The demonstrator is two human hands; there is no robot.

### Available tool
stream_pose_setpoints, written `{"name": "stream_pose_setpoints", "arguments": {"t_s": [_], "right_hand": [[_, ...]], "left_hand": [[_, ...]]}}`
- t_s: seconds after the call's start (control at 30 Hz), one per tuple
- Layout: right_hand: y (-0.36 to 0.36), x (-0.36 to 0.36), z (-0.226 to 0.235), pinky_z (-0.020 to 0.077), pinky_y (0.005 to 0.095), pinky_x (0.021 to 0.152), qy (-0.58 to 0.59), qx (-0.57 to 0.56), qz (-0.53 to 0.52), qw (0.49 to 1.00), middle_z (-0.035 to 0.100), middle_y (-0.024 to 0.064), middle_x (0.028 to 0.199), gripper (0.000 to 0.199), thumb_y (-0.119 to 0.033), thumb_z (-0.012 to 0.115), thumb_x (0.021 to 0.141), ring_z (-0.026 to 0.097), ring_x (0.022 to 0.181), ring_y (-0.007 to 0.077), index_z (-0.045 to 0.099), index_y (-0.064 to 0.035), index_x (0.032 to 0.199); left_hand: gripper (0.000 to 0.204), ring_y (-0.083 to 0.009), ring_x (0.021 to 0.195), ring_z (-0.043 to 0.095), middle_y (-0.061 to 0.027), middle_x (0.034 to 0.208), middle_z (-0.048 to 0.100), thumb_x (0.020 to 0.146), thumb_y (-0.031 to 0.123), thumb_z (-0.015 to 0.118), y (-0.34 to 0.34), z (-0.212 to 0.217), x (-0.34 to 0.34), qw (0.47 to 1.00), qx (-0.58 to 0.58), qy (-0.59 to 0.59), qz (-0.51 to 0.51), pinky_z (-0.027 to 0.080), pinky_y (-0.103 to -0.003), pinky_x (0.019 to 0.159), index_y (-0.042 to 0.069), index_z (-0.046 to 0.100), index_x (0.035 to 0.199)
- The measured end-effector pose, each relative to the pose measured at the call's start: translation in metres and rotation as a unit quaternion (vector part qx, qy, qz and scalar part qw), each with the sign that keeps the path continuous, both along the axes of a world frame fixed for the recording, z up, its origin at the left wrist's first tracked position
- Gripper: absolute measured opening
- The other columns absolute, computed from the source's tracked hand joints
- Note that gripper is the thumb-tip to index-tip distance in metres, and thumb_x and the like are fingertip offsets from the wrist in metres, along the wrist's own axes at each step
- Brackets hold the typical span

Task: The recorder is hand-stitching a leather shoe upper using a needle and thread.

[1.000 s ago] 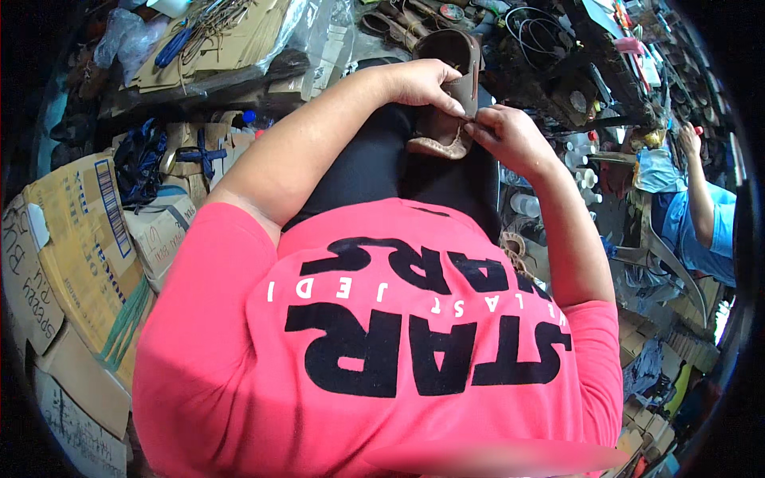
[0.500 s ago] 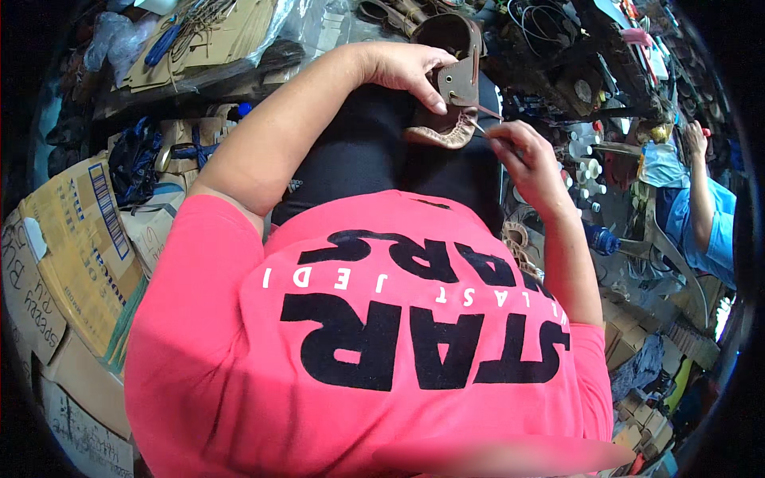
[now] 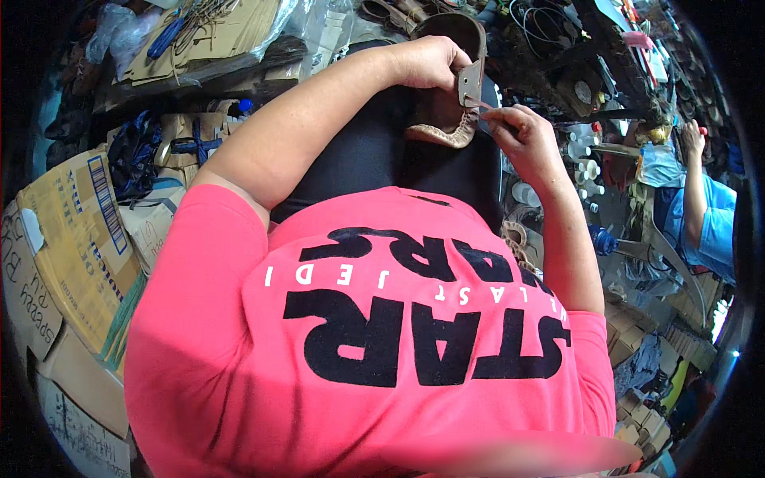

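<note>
An unfinished brown leather shoe [image 3: 442, 137] with a gathered, stitched toe edge lies on my dark-trousered lap. My left hand [image 3: 434, 62] is closed on its side flap [image 3: 471, 83], which has metal eyelets, and holds it up and to the right. From the flap's lower end a thin brown leather lace [image 3: 476, 103] runs towards my right hand [image 3: 526, 139]. The thumb and forefinger of that hand are pinched together on the lace, just right of the toe. The shoe's inside shows between flap and toe; its far end curves up beyond my left fingers.
More brown leather shoes [image 3: 388, 14] lie beyond my knees. Cardboard boxes [image 3: 80, 231] stand at the left, and stacked cardboard sheets [image 3: 211, 40] lie far left. Several white bottles [image 3: 586, 167] stand to the right. Another person's arm [image 3: 696, 187] in a blue sleeve is at far right.
My left hand has shifted right and drawn the flap right, uncovering more of the shoe's inside. My right hand has moved up slightly from the stitched toe edge to the lace.
</note>
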State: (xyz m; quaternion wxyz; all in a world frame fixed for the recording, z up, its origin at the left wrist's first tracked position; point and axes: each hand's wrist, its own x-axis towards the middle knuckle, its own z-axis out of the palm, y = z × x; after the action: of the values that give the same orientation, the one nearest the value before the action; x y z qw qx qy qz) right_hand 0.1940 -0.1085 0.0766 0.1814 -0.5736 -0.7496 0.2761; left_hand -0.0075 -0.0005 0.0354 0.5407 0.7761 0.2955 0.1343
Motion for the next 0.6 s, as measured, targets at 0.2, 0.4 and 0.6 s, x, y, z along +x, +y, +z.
{"name": "stream_pose_setpoints", "arguments": {"t_s": [0.2, 0.4, 0.6], "right_hand": [[0.005, 0.003, 0.006, 0.0474, 0.0343, 0.063, -0.059, 0.041, 0.029, 0.997, 0.059, 0.0137, 0.078, 0.020, -0.006, 0.063, 0.074, 0.060, 0.068, 0.0287, 0.068, -0.0065, 0.093], [0.010, 0.010, 0.007, 0.0472, 0.0329, 0.063, -0.061, 0.034, 0.031, 0.997, 0.059, 0.0138, 0.076, 0.019, -0.006, 0.064, 0.073, 0.060, 0.068, 0.0272, 0.068, -0.0058, 0.092], [0.016, 0.038, -0.022, 0.0426, 0.0246, 0.070, 0.132, -0.090, 0.005, 0.987, 0.056, 0.0032, 0.082, 0.017, -0.005, 0.064, 0.080, 0.053, 0.077, 0.0118, 0.069, -0.0063, 0.096]], "left_hand": [[0.023, -0.0066, 0.073, 0.058, -0.0003, 0.082, 0.068, 0.071, 0.007, 0.066, 0.006, 0.008, 0.016, 0.998, -0.023, 0.024, -0.053, 0.047, -0.024, 0.071, 0.002, 0.069, 0.094], [0.026, -0.0079, 0.071, 0.059, -0.0013, 0.082, 0.068, 0.073, 0.010, 0.066, 0.016, 0.006, 0.021, 0.993, -0.022, 0.025, -0.109, 0.047, -0.024, 0.071, 0.001, 0.067, 0.098], [0.027, -0.0080, 0.072, 0.058, -0.0012, 0.081, 0.067, 0.073, 0.012, 0.067, 0.021, 0.001, 0.027, 0.991, -0.039, 0.013, -0.124, 0.046, -0.024, 0.072, 0.000, 0.067, 0.097]]}}
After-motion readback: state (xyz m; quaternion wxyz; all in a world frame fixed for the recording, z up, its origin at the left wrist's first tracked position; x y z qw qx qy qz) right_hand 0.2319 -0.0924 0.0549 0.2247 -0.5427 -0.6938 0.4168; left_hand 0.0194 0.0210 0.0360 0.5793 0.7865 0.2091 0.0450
